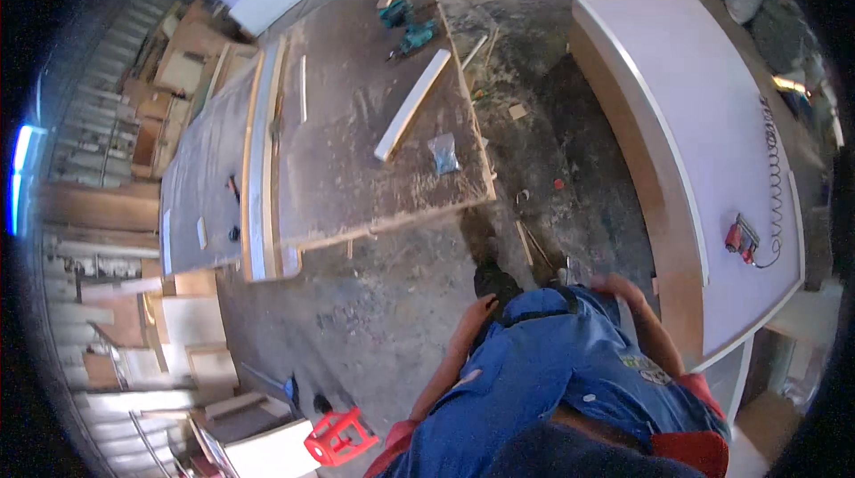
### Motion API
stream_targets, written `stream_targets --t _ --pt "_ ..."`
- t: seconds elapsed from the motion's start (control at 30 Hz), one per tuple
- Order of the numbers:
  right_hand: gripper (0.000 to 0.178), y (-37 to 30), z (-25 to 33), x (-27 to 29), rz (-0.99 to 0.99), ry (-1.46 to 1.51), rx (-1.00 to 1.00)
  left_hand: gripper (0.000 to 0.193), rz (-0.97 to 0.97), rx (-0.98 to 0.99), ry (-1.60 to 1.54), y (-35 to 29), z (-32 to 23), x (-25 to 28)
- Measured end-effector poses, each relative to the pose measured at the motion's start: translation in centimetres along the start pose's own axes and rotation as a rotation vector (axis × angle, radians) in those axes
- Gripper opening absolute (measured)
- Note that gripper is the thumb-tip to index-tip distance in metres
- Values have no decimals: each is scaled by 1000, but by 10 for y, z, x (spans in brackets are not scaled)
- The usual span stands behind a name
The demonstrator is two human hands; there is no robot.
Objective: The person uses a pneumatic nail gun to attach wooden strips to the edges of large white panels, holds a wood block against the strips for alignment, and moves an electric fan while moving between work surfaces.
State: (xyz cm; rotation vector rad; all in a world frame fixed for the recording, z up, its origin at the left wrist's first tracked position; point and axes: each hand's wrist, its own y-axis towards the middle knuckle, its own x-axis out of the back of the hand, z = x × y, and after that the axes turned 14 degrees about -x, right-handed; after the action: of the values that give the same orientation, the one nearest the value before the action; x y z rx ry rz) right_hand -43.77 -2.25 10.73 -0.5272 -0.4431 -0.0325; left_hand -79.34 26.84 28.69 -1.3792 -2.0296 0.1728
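Observation:
My left hand hangs low beside my dark trouser leg, close to the hem of my blue shirt. On the other side, my right hand is at the shirt's hem, near the brown side of a long white-topped piece. Both hands are small and blurred, and I cannot make out their fingers or anything in them. Ahead of me, the brown worktable carries a white-faced wooden strip, a small clear bag and a teal power drill.
A red nail gun with a coiled hose lies on the white top at right. A red plastic stool stands at lower left. Wood offcuts lie on the floor by my feet; boards lean along the left wall.

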Motion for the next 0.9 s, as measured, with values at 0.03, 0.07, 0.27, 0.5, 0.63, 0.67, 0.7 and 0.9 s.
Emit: stream_targets --t 0.03,0.07,0.27,0.5,0.63,0.67,0.7,0.9 --pt "35 -12 39 -11 77 155 -9 49 3 -4 20 -2 4 24" --pt "34 -34 56 -12 -23 101 -185 47 9 -38 69 14 2 36" --pt "38 -76 314 35 18 184 -884 37 370 -175 340 48 35 203" --pt "37 -113 370 -46 -57 751 -876 26 775 71 25 84 -10 307" --pt "34 -106 348 -103 -171 935 -749 28 959 70 -57 117 3 312" --pt "35 -96 355 -98 -200 803 -777 30 911 77 -94 120 39 310" --pt "35 -87 364 -93 -234 672 -812 33 871 79 -130 125 61 312" --pt "32 -96 333 -134 -14 937 -752 35 864 147 -75 129 -13 300"
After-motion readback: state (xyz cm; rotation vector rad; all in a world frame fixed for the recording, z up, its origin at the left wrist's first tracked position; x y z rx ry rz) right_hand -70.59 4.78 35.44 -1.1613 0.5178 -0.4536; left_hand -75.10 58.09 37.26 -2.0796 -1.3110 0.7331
